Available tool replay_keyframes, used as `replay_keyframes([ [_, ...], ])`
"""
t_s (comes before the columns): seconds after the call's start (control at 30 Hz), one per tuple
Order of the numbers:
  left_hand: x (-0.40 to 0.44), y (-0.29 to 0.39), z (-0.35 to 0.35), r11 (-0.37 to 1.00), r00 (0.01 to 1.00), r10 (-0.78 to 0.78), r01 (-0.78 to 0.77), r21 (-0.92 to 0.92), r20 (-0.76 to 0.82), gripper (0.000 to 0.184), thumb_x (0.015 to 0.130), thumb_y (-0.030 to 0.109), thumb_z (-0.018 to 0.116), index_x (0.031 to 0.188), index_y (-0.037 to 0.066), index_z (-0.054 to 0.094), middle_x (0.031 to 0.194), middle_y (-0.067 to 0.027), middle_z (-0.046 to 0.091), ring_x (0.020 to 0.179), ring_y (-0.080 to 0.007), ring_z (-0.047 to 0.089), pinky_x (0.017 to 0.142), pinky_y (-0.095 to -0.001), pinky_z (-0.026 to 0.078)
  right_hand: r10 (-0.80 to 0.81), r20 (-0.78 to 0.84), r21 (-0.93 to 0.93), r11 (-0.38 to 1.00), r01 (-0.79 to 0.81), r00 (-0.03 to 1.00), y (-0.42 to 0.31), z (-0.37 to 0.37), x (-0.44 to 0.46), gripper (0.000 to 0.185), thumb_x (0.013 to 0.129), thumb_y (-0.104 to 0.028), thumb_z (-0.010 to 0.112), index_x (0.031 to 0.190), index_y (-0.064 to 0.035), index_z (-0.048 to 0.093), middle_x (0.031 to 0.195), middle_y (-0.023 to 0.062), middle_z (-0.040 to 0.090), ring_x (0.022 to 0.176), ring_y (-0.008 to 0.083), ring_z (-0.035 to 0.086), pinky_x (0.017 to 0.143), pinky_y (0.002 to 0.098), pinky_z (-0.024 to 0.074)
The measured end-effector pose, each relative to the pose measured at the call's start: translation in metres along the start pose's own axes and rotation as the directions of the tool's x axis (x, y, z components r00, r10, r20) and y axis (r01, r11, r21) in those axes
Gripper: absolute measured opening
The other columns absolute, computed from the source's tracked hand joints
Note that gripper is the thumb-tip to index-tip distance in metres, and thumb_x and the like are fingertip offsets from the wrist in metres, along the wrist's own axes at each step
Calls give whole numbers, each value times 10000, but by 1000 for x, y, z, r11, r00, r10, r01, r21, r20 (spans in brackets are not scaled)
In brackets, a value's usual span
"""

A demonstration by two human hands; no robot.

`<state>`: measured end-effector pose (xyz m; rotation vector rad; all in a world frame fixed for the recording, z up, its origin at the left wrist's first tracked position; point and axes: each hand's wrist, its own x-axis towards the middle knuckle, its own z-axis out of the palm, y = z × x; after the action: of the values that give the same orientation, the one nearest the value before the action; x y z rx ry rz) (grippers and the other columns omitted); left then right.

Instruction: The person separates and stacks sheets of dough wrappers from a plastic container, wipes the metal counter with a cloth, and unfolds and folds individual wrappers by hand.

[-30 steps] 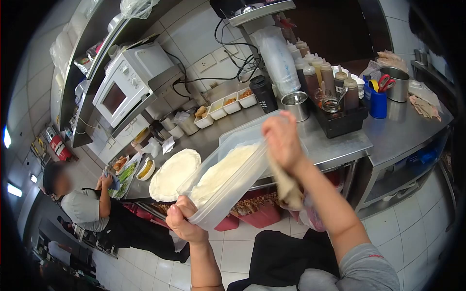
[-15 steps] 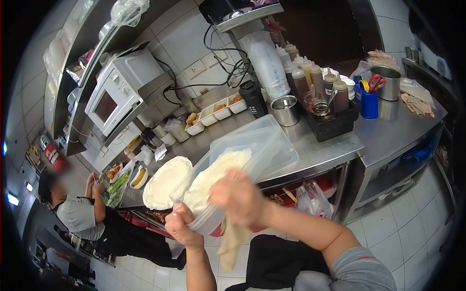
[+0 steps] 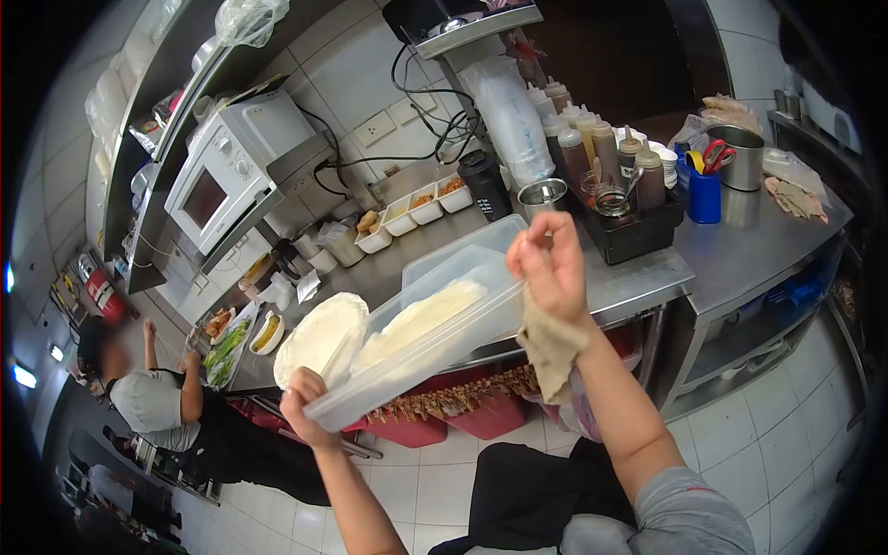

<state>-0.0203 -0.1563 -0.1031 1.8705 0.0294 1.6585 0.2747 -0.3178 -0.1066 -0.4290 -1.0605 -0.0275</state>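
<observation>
My left hand (image 3: 307, 407) grips the near left corner of a clear plastic container (image 3: 425, 356), its fingers closed over the rim. Inside the tilted container lies a pale, flat dough-like slab (image 3: 421, 324). At the container's right end is my right hand (image 3: 552, 264), fingers curled, with a beige cloth (image 3: 552, 351) hanging from it below the palm. Left of the container, a round pale dough-like sheet (image 3: 319, 338) lies on the steel counter. A clear lid (image 3: 499, 231) lies flat on the counter behind the container.
Sauce bottles stand in a black bin (image 3: 638, 231) beside a steel pot (image 3: 737, 153) and a blue holder (image 3: 705, 199) with scissors. White trays (image 3: 425, 210) line the wall under a microwave (image 3: 208, 190). A co-worker (image 3: 157, 398) stands at the left. Red bins (image 3: 490, 416) sit below.
My right hand has moved from the container's near side up to its right end, with the cloth. The container has tilted toward me. The co-worker's one hand has risen.
</observation>
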Motion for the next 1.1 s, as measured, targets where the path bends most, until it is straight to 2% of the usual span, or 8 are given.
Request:
replay_keyframes([
  [0.07, 15, 0, -13, 925, 995, -97, 79, 372, 29, 458, 976, 255, 316, 606, 23, 454, 690, -68, 470, 655, -186, 455, 653, -331, 374, -109, 56, -198, 973, 118, 992, -16, 21, -13, 137, 915, -50, 500, 1036, -48, 435, 758, 58, 515, 715, 128, 532, 649, 269, 450],
  [0.13, 27, 31, 22, 775, 973, 69, -192, 603, 220, 439, 980, 238, 302, 673, -1, 506, 709, -105, 514, 682, -219, 492, 693, -345, 385, -262, 194, -448, 834, 323, 945, -28, 53, -27, 244, 809, 11, 552, 1030, -48, 465, 798, 121, 560, 713, 295, 578, 646, 377, 454],
  [0.23, -14, 43, 82, 631, 947, 78, -290, 720, 313, 487, 996, 239, 265, 679, -2, 546, 650, -130, 521, 620, -237, 496, 637, -328, 393, -250, 375, -327, 866, 380, 893, -27, 99, -42, 287, 736, 21, 575, 1000, -35, 476, 835, 120, 562, 709, 320, 554, 652, 397, 432],
  [0.33, -28, 45, 103, 948, 997, 17, -40, 316, 77, 541, 1004, 244, 246, 590, 0, 495, 536, -106, 452, 509, -211, 435, 563, -320, 358, -227, 375, -300, 888, 350, 899, -21, 109, -52, 236, 764, 12, 545, 987, -36, 485, 841, 115, 566, 693, 312, 552, 654, 389, 425],
  [0.5, -25, 43, 97, 976, 985, 100, -70, 204, -139, 560, 1007, 242, 264, 491, 49, 363, 458, -32, 360, 454, -141, 278, 566, -303, 269, -365, 360, -335, 808, 484, 858, 9, 79, -39, 173, 823, 8, 486, 991, -29, 474, 847, 107, 570, 707, 281, 560, 692, 374, 453],
  [0.63, -19, 57, 76, 962, 984, 162, -140, 235, -79, 560, 1007, 247, 283, 477, 73, 340, 438, 1, 328, 458, -122, 265, 595, -298, 263, -123, 206, -401, 894, 198, 971, 71, 20, -18, 162, 853, -19, 477, 1012, -49, 474, 855, 120, 572, 773, 319, 527, 791, 420, 414],
  [0.9, -17, 36, 38, 993, 993, 97, -92, 70, -63, 560, 1027, 294, 286, 499, 116, 238, 454, 21, 289, 506, -95, 220, 551, -282, 226, -31, 131, -379, 922, 79, 991, 71, -22, 6, 54, 946, -54, 437, 998, -42, 426, 670, 98, 504, 577, 196, 520, 552, 280, 418],
  [1.1, -7, 52, 13, 807, 944, -280, 132, 576, 176, 459, 1005, 252, 327, 729, 19, 611, 786, -91, 618, 797, -227, 548, 873, -370, 341, -78, 87, -645, 755, 116, 993, 20, 9, 13, 103, 902, -22, 460, 1003, -32, 442, 703, 147, 555, 637, 319, 564, 583, 402, 440],
])
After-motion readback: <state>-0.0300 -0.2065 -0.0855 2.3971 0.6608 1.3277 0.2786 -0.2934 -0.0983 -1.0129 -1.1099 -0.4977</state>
